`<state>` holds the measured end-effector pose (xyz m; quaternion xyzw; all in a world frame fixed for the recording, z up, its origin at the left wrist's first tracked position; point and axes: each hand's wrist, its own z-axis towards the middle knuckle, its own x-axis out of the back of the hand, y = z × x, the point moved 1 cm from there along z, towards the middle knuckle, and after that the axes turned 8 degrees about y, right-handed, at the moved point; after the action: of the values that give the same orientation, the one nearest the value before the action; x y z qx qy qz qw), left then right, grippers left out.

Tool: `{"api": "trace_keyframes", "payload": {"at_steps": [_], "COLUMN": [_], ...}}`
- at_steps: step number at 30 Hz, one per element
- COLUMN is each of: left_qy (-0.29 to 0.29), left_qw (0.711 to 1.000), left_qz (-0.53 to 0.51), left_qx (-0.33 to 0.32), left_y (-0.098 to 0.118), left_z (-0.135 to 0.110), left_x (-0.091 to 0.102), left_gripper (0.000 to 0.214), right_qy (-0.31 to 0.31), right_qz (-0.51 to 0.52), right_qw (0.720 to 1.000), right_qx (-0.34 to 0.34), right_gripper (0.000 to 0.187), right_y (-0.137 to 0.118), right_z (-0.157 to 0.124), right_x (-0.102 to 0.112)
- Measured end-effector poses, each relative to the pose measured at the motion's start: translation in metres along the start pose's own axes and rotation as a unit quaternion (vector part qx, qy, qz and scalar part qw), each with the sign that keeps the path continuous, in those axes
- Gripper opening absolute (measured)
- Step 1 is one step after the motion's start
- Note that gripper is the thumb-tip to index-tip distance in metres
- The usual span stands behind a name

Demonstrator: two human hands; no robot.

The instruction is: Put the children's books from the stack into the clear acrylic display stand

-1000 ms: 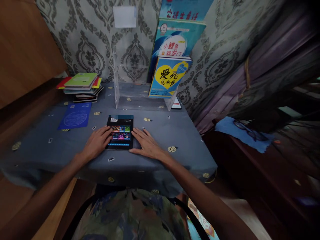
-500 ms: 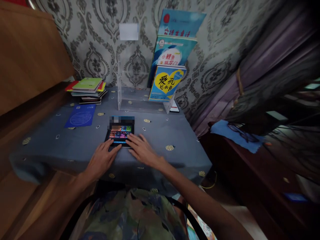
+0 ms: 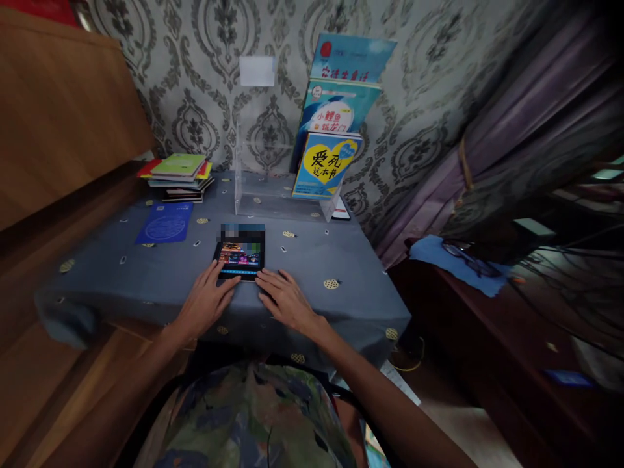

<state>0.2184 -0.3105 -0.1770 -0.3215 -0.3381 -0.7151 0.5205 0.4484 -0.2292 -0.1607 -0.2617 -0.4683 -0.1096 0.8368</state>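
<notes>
A tablet lies on the cloth-covered table with its screen lit in bright colourful tiles; part of the screen is blurred into blocks. My left hand rests at its lower left corner, fingers stretched forward along the left edge and the thumb near the bottom edge. At the lower right corner is my right hand, its fingers extended and slightly apart, fingertips beside or touching the tablet's edge. Neither hand is wrapped round anything.
Behind the tablet stands a clear acrylic rack holding books on its right side. To the left are a book stack and a blue booklet. Glasses on a blue cloth lie on a dark side table at right.
My right hand has drawn back from the screen to the tablet's lower right corner. My left hand stays at the left corner. The view has shifted slightly.
</notes>
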Motion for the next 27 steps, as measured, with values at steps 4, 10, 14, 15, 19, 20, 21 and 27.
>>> {"api": "trace_keyframes", "payload": {"at_steps": [4,10,14,15,19,20,21,27], "left_qy": [-0.013,0.007,0.012,0.008,-0.009,-0.013,-0.015,0.029], "left_qw": [0.999,0.993,0.992,0.992,0.988,0.987,0.986,0.986], "left_qz": [0.032,0.043,0.022,0.021,0.028,0.028,0.025,-0.05], "left_qx": [-0.029,-0.107,-0.124,-0.127,-0.148,-0.156,-0.164,-0.156], "left_y": [0.005,0.013,0.004,0.001,-0.01,-0.012,-0.013,-0.009], "left_z": [-0.006,-0.03,-0.031,-0.029,-0.022,-0.021,-0.021,-0.003], "left_x": [0.005,0.015,0.013,0.013,0.014,0.016,0.019,0.052], "left_gripper": [0.038,0.039,0.04,0.041,0.043,0.042,0.041,0.036], "right_qy": [0.037,0.082,0.082,0.082,0.086,0.086,0.087,0.13], "right_qz": [0.004,-0.005,-0.012,-0.017,-0.018,-0.01,0.003,0.128], "right_qw": [0.999,0.99,0.989,0.99,0.993,0.993,0.993,0.98], "right_qx": [0.035,0.118,0.12,0.112,0.078,0.078,0.082,0.082], "right_gripper": [0.036,0.034,0.035,0.037,0.039,0.037,0.036,0.034], "right_y": [0.0,-0.006,-0.009,-0.008,-0.004,-0.002,-0.002,0.004], "right_z": [-0.003,-0.032,-0.04,-0.039,-0.032,-0.032,-0.031,-0.025], "right_x": [-0.003,0.003,0.005,0.005,0.002,0.002,0.002,0.018]}}
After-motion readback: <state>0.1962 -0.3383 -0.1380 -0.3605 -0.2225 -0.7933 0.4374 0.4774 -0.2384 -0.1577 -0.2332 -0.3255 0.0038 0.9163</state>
